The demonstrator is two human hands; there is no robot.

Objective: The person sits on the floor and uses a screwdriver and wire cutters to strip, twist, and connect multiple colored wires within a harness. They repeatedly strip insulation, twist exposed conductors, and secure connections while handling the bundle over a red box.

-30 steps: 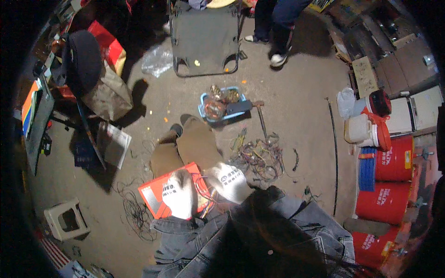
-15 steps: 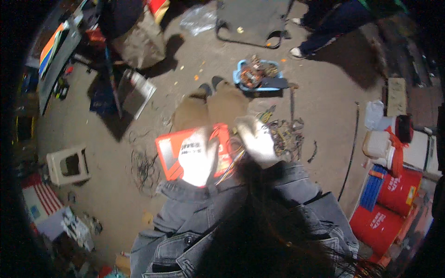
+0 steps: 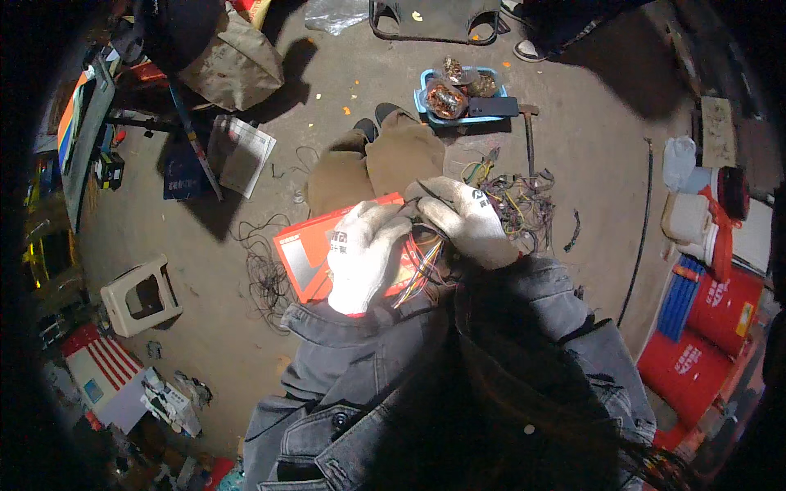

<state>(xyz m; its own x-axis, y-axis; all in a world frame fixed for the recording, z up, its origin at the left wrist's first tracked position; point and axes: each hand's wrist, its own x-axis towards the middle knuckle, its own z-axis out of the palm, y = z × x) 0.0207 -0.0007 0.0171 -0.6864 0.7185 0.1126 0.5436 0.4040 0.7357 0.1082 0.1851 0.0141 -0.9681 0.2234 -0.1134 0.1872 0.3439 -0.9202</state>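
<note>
Over my lap, an orange-red flat box [image 3: 301, 260] rests under my hands. Both hands wear white work gloves. My left hand [image 3: 364, 252] has its fingers closed near the upper end of a bundle of thin coloured wires [image 3: 426, 260]. Beside it, my right hand [image 3: 468, 219] pinches a dark strand of that bundle, its thumb and fingertips close to the left fingertips. Yellow, blue, red and white wires hang below the fingers toward my jacket. The exact grip points are partly hidden by the gloves.
A tangle of wires [image 3: 524, 204] lies right of my knees, a thin black wire heap [image 3: 268, 266] to the left. Ahead stand a blue basket [image 3: 426, 92] of scrap and a hammer [image 3: 529, 135]. Red drums [image 3: 686, 370] are at right, a cream plastic frame [image 3: 115, 307] at left.
My hands have come closer together, the right one moving up and its fingers turning toward the left. The view has shifted, and the person at the far right has moved partly out of it.
</note>
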